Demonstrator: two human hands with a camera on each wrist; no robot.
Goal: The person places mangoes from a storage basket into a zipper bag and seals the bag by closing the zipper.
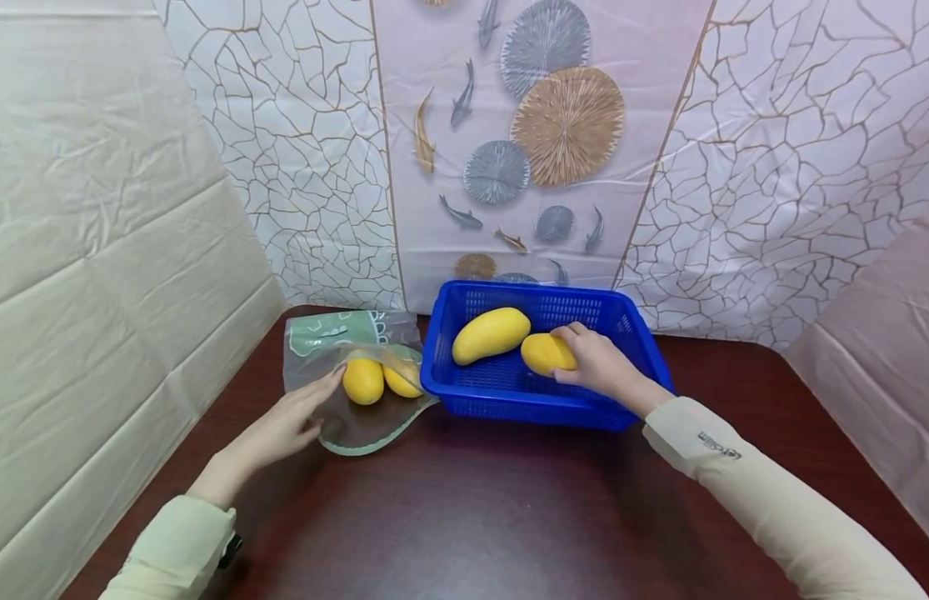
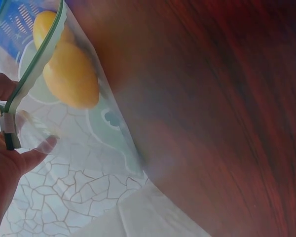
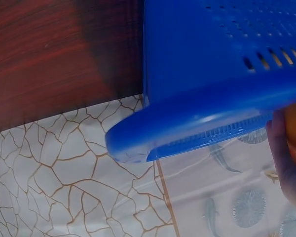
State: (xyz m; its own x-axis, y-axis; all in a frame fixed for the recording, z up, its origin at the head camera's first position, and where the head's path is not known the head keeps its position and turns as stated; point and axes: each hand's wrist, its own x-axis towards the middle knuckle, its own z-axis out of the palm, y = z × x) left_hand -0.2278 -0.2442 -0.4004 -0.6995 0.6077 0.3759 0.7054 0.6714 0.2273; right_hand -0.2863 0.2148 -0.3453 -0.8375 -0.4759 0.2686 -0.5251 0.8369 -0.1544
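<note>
Head view shows your right hand [image 1: 595, 362] curled round a yellow mango [image 1: 543, 354] inside the blue basket [image 1: 509, 408], so grip it snugly and clear the rim, letting your left hand [image 1: 284, 423], thumb and fingers apart at the plastic bag [image 1: 332, 331], steady its mouth

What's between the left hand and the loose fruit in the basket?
Head view: two yellow fruits in the bag, then the blue basket's left wall.
</note>
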